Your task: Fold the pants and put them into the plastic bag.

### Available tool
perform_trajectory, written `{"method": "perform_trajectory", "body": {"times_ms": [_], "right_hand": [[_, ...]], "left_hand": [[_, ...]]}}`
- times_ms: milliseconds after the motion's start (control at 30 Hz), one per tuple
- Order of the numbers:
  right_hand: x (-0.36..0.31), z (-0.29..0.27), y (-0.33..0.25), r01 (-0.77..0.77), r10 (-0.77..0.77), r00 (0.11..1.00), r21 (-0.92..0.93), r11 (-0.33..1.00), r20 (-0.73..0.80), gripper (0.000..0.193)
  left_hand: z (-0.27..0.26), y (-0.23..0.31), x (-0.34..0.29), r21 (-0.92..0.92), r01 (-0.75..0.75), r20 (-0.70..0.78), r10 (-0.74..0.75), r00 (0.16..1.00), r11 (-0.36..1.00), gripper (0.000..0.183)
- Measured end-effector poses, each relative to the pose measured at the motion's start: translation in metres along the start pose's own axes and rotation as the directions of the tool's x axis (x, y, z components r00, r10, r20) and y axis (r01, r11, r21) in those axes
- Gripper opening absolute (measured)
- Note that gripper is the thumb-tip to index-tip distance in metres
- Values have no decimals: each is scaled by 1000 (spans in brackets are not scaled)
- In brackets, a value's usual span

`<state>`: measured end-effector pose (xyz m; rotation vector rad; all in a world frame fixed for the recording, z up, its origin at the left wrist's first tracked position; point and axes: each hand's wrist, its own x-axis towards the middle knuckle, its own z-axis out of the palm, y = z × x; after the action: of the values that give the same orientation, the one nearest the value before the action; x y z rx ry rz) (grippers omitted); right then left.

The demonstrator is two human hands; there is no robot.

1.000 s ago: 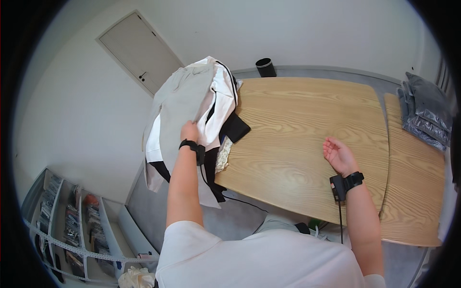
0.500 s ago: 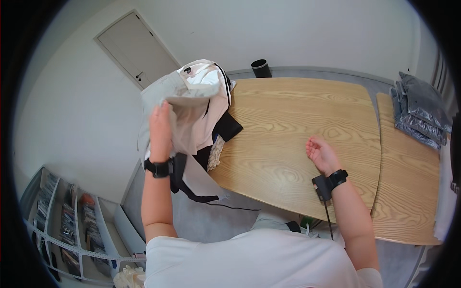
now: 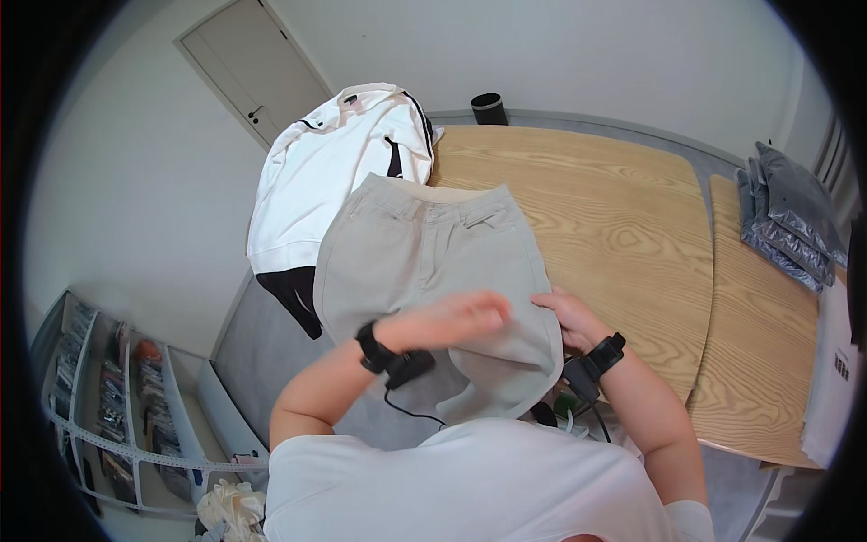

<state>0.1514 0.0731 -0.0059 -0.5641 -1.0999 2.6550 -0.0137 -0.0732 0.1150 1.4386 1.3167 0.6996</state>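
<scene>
Far left: one white compartment rack (image 3: 135,456), holding small packets. Next: one black garment (image 3: 293,294), drooping from under one white zip-front jacket (image 3: 312,185), which is covering the left end of the bench (image 3: 623,199). Centre: one pair of beige trousers (image 3: 424,248), spreading front side up over the near left part of the bench, waistband (image 3: 442,208) pointing away from the person, legs trailing toward the lap. Cloth is looking like mid-weight woven cotton: probably light to lift, soft and foldable, firmer at waistband and seams, neither slippery nor fragile. Best holds are seeming to be the two waistband corners and the outer side seams; single-layer holds may be letting the legs sag. Left hand (image 3: 456,318): hovering as a blur over the thighs, contact and closure not telling. Right hand (image 3: 578,318): pinching the right outer edge, thumb resting uppermost. Far right: grey plastic-wrapped packs (image 3: 790,212), lying stacked on a second bench (image 3: 759,343).
</scene>
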Motion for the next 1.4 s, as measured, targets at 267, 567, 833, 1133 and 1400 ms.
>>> {"method": "perform_trajectory", "body": {"times_ms": [267, 567, 833, 1133, 1400], "right_hand": [[-3, 10, -5, -19, 18, 998, -10, 1000, -52, 39], [-6, 8, -2, -14, 15, 999, -11, 1000, 46, 41], [-9, 15, -3, -32, 38, 996, -83, 996, 74, 46], [30, 80, -21, 5, 207, 927, -563, 827, 313, 51], [52, 235, -60, 404, 506, 730, -887, 224, 460, 55]], "left_hand": [[-212, -99, -23, 460, 697, -885, 225, 407, 550, 67], [-249, -100, -25, 223, 722, -958, 12, 285, 655, 59], [-168, -41, -75, 124, -25, -927, 125, 355, 992, 24], [-113, 33, -240, 209, -229, -970, 231, 71, 951, 28], [-75, 104, -372, 465, -242, -885, 437, -162, 851, 38]]}}
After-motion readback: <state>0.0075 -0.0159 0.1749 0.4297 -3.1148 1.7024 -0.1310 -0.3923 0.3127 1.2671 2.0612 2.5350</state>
